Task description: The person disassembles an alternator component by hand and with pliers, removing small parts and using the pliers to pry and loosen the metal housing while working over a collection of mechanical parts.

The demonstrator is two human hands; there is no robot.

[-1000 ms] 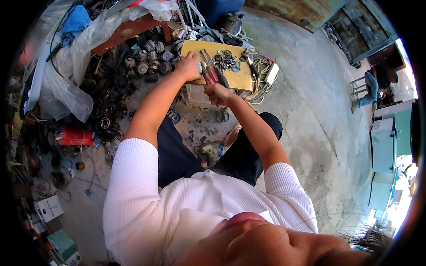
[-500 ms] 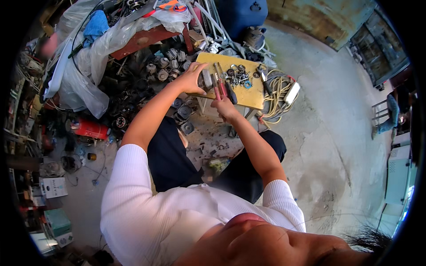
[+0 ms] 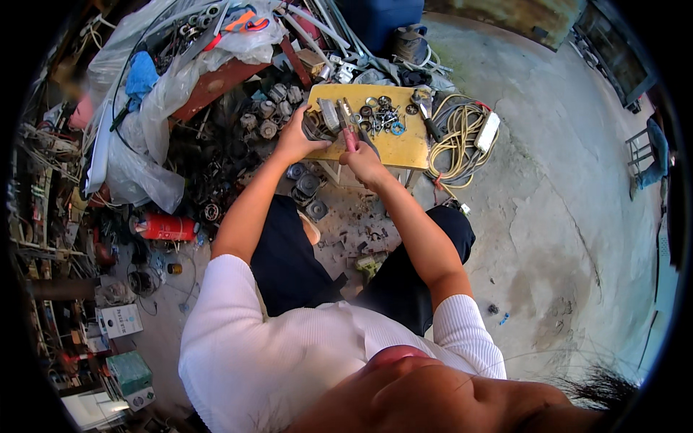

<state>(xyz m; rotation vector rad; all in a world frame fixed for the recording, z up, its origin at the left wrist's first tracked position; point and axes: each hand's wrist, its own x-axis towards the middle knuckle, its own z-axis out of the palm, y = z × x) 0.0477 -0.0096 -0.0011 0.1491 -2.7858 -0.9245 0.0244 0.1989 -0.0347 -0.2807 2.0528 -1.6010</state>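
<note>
My left hand (image 3: 294,138) curves its fingers and thumb around a grey metal part (image 3: 328,115) at the left end of a small yellow stool-like table (image 3: 404,153). Part of that piece is hidden by the hand. In my right hand (image 3: 364,164) is a pair of red-handled pliers (image 3: 349,134), its metal jaws pointing away from me, right beside the grey part. Whether the jaws touch the part I cannot tell. Several small rings, bolts and other metal bits (image 3: 386,117) lie on the tabletop, right of the pliers.
A dark-handled tool (image 3: 431,126) rests at the table's right edge, near a coiled cable (image 3: 455,148) and a white power strip (image 3: 487,131). Left of the table are heaped motor parts (image 3: 268,119) and a red cylinder (image 3: 167,227). Plastic sheeting (image 3: 155,169) hangs behind them.
My right hand has shifted slightly left and the pliers' jaws now lean toward the grey part. The left hand has closed in around it. The whole view has turned slightly.
</note>
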